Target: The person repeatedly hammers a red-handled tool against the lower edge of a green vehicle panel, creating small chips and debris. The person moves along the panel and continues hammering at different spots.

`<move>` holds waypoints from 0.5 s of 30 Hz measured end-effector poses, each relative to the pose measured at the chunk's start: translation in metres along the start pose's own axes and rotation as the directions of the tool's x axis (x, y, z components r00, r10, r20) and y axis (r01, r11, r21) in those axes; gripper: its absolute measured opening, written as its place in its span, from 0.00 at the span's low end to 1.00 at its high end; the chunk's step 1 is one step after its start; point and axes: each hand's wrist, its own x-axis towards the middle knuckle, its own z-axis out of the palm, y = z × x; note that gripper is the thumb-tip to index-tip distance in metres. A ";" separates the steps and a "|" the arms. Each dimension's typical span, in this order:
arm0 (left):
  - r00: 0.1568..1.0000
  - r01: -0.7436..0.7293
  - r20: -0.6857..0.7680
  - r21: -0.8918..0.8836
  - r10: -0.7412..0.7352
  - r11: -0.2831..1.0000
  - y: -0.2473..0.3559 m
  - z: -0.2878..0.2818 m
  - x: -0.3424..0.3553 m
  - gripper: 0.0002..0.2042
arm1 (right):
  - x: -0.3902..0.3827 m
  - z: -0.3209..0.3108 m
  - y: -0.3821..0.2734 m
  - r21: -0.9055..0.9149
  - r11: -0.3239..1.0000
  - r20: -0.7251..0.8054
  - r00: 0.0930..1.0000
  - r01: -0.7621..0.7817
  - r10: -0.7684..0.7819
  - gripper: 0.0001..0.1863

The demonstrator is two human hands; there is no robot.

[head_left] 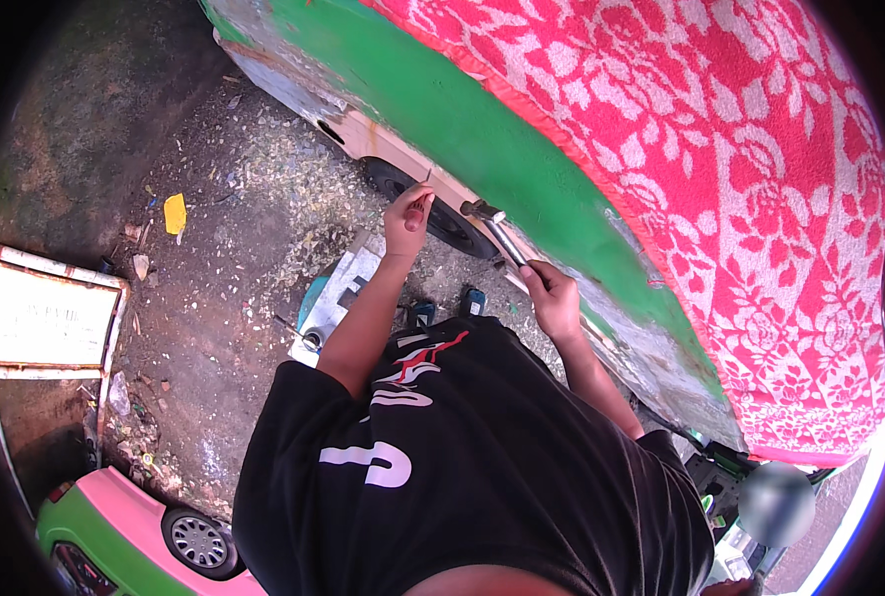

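Observation:
My left hand [406, 226] is closed around a screwdriver-like tool [415, 215] with a rounded reddish-brown handle. Its thin shaft points up at the lower side panel of a green car body [442, 129]; whether the tip touches the panel I cannot tell. In my right hand [554, 301] is a hammer [505, 238], gripped by its metal handle. The hammer head lies near the car's lower edge, to the right of the tool and apart from it. Between and below both tools shows a black wheel [462, 230] under the arch.
A red and white flowered blanket [701, 149] covers the car's top. Paint chips litter the ground [303, 169]. Left of my legs stands a pale block-like object [338, 298]. A yellow scrap [175, 214], a rusty white frame [55, 313] and a pink-green car [134, 526] are at left.

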 end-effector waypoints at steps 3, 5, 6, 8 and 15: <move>0.999 0.033 0.032 0.024 -0.033 0.999 0.006 0.006 -0.010 0.08 | -0.005 -0.002 0.003 -0.009 1.000 -0.014 1.000 -0.019 0.018 0.18; 0.998 -0.017 0.061 0.032 0.015 0.999 0.006 0.008 -0.015 0.08 | -0.008 -0.004 0.000 -0.009 0.999 -0.006 0.999 -0.052 0.052 0.17; 0.998 0.004 0.069 0.018 -0.005 1.000 0.006 0.007 -0.016 0.08 | -0.010 -0.003 0.002 0.008 1.000 -0.020 0.999 -0.025 0.025 0.17; 0.995 0.047 0.094 -0.013 -0.045 0.999 0.005 0.006 -0.020 0.08 | -0.014 -0.002 0.008 0.041 0.999 -0.057 0.998 0.022 -0.020 0.15; 0.959 0.055 0.278 -0.006 -0.051 0.998 0.017 0.014 -0.048 0.07 | -0.045 -0.021 0.023 -0.003 0.992 -0.083 0.988 -0.129 0.129 0.17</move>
